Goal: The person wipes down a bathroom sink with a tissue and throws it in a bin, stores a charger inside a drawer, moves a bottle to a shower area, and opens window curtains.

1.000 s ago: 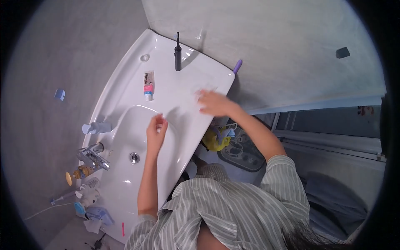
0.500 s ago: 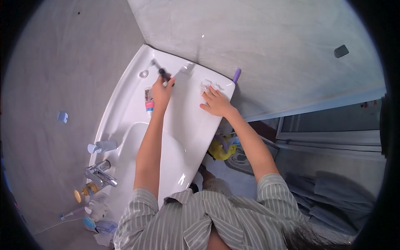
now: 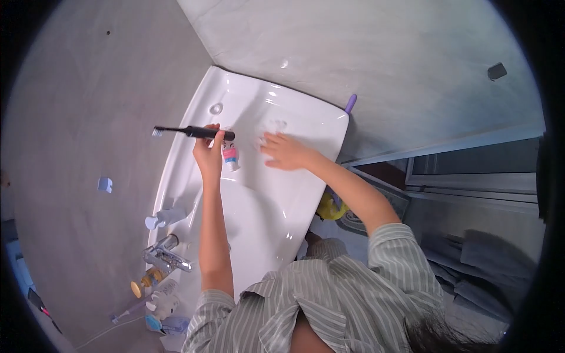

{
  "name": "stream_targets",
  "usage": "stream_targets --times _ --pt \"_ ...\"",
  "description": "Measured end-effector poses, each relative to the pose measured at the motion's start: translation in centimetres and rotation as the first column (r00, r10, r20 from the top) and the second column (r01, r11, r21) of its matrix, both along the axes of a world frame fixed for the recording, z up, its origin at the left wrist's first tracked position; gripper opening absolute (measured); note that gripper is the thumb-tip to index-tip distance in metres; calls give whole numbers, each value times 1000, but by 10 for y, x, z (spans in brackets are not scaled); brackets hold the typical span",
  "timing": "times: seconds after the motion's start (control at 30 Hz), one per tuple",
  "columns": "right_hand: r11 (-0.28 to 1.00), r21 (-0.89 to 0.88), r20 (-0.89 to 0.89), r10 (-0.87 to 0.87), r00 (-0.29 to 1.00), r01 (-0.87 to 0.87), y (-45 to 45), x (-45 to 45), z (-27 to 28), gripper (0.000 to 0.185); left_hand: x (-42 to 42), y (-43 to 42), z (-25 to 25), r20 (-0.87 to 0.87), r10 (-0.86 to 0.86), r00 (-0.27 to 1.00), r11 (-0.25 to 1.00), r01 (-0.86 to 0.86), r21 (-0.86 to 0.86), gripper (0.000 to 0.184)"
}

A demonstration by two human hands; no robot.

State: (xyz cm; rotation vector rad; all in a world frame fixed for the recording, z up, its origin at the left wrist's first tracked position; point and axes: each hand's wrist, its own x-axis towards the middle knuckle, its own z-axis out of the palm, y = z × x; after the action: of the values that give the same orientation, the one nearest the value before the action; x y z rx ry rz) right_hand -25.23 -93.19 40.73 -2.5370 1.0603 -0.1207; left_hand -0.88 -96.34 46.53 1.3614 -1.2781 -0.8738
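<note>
My left hand (image 3: 209,154) is closed round the black handle of an electric toothbrush (image 3: 187,130), held level above the white basin top (image 3: 297,182), its bristles pointing left. Just right of that hand lies a toothpaste tube (image 3: 229,154), pink, white and blue, partly covered by the hand and the brush handle. My right hand (image 3: 287,152) is palm down over the basin top with fingers spread, slightly blurred. Close to its fingertips is a small whitish patch (image 3: 278,125); whether it is thin tissue, foam or water I cannot tell. Nothing shows between the right fingers.
A small clear round object (image 3: 216,108) sits near the left rim. Lower left are a pale blue bottle (image 3: 166,217), the chrome tap (image 3: 166,256) and an amber bottle (image 3: 152,279). A purple handle (image 3: 351,104) stands at the far right corner, against the wall.
My left hand has drawn back towards me, and the toothbrush has swung from a diagonal to nearly level. My right hand has slid left across the basin top. The view has shifted slightly.
</note>
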Motion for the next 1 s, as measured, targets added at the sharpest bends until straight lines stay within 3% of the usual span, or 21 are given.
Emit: stream_targets --times 0.13,0.2,0.23,0.3,0.4,0.47,0.53,0.6,0.63,0.73,0.77,0.8,0.87,1.0 --pt "998 24 -66 66 996 -64 7 -78 -4 56 -18 -46 -25 96 -52 994 998 49 40 37" --pt "986 69 -54 -145 988 149 -19 -103 -5 58 -23 -58 -34 124 -48 991 998 43 41 38" --pt "986 71 -55 -145 988 149 -20 -98 -9 58 -23 -64 -36 166 -54 985 998 48 40 39" --pt "947 -88 -84 -317 945 309 -9 -70 -18 60 -24 -73 -44 225 -54 973 998 46 41 38" --pt "946 -51 -97 -325 941 321 6 -37 -11 63 -28 -87 -54 306 -33 951 999 23 36 38" --pt "980 -65 44 -187 981 189 38 -19 -21 61 -33 -89 -58 317 -28 948 1000 23 19 38" --pt "990 13 29 -140 990 140 43 -38 -4 61 -35 -87 -57 327 8 945 1000 -12 9 38" --pt "994 54 -111 -85 990 91 21 -59 2 61 -35 -89 -56 341 1 940 1000 -7 16 39" --pt "989 46 -213 -127 969 140 0 -67 -5 62 -34 -88 -57 349 -5 937 1000 -5 29 39" --pt "919 -42 -53 -393 918 391 -14 -48 -21 64 -33 -91 -53 282 -33 959 999 22 44 38" --pt "918 -44 -48 -395 917 394 -13 -37 -22 64 -32 -90 -48 281 -95 955 990 61 128 54" --pt "890 -65 -36 -454 890 452 -9 -28 -26 65 -35 -86 -45 281 -98 955 990 65 123 54" --pt "861 -93 -26 -505 863 501 -6 -12 -25 66 -43 -75 -42 374 64 925 998 -57 -30 81" --pt "931 -15 59 -364 929 366 20 32 -23 64 -39 -27 -30 432 108 896 994 -88 -66 98"
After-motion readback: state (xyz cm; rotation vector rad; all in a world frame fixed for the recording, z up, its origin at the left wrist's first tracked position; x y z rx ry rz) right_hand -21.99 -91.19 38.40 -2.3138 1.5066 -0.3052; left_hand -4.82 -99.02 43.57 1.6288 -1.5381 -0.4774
